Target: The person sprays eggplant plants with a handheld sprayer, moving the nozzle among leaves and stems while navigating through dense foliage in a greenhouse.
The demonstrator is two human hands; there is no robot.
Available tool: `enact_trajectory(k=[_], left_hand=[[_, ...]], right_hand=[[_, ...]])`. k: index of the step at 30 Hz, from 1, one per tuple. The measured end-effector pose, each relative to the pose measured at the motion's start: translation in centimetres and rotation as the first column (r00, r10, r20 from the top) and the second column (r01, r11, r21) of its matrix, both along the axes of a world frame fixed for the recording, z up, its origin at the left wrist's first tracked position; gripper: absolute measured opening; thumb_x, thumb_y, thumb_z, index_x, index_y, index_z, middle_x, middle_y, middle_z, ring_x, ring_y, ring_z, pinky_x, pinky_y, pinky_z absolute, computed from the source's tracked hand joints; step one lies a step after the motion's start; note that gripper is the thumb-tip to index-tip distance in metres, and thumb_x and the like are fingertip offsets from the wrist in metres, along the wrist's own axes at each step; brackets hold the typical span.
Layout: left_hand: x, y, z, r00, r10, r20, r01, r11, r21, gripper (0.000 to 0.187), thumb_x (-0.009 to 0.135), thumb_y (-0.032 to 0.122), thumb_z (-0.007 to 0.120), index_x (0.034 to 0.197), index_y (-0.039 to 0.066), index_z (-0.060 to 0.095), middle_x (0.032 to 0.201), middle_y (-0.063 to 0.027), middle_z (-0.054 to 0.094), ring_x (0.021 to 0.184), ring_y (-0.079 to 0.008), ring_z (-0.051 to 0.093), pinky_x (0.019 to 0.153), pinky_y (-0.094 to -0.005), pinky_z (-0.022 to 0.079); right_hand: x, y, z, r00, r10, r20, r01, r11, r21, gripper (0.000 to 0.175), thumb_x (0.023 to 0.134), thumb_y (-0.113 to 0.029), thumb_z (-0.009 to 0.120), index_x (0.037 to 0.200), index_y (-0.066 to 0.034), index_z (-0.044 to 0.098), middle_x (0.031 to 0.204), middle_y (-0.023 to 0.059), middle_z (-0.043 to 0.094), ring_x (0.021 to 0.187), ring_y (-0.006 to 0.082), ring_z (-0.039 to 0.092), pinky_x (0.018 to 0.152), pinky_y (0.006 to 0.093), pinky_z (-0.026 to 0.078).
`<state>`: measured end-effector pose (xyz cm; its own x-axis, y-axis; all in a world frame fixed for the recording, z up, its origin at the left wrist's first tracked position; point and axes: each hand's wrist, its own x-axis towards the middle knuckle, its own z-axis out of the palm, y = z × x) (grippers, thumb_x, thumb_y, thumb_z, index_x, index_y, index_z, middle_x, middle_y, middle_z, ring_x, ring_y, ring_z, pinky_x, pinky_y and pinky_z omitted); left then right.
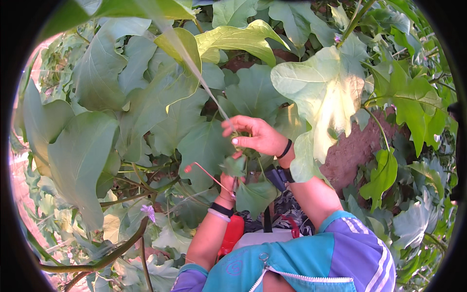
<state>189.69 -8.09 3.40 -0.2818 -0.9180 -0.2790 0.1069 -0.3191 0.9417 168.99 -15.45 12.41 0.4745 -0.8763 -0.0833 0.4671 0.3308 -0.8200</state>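
Observation:
My right hand (255, 137), with a dark band at its wrist, is raised among large lobed leaves. Its thumb and fingers close around the lower end of a pale string (199, 75) that slants down from the upper left. Just below is my left hand (227, 182), partly covered by a small leaf (233, 166). A thin red cord or wire (209, 175) with a red tip sticks out beside it. Something small and metallic shows by the palm, too hidden to name. A green leaf (257, 197) hangs below both hands.
Eggplant-like plants surround me, with a thick branching stem (127, 244) and a purple flower (148, 213) at lower left. A sunlit leaf (324, 95) hangs over my right forearm. Bare soil (359, 151) shows at right. A red object (232, 231) sits near my lap.

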Motion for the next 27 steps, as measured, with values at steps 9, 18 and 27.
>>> enact_trajectory(k=[9,18,27], left_hand=[[-0.1,-6.9,3.2,0.984,-0.11,0.139,0.163,0.868,-0.469,0.041,0.097,0.015,0.053,0.136,0.003,0.053,0.135,-0.0102,0.056,0.117,-0.0238,0.059,0.094,-0.0334,0.051],[-7.5,-6.7,3.0,0.886,-0.041,-0.462,0.132,0.977,0.166,0.034,0.101,0.018,0.051,0.132,0.004,0.055,0.119,-0.0088,0.063,0.109,-0.0178,0.061,0.091,-0.0297,0.052],[-7.6,-5.9,0.6,0.895,-0.446,-0.025,0.402,0.829,-0.388,0.044,0.096,0.035,0.056,0.124,0.001,0.055,0.121,-0.0078,0.058,0.115,-0.0216,0.056,0.104,-0.0374,0.04]], right_hand=[[-4.2,2.5,-2.9,0.928,-0.301,-0.218,0.229,0.926,-0.301,0.027,0.101,-0.021,0.05,0.102,0.0018,0.066,0.099,0.0069,0.069,0.093,0.0144,0.063,0.089,0.0308,0.048],[-3.5,3.5,-2.0,0.8,-0.447,-0.401,0.291,0.873,-0.392,0.03,0.094,0.006,0.056,0.123,0.003,0.063,0.109,0.0074,0.07,0.102,0.0123,0.063,0.094,0.0278,0.049],[-2.5,10.2,-4.5,0.401,-0.859,-0.32,0.776,0.504,-0.38,0.024,0.093,0.006,0.054,0.118,0.0075,0.053,0.112,0.0132,0.069,0.102,0.0222,0.068,0.093,0.033,0.052]])
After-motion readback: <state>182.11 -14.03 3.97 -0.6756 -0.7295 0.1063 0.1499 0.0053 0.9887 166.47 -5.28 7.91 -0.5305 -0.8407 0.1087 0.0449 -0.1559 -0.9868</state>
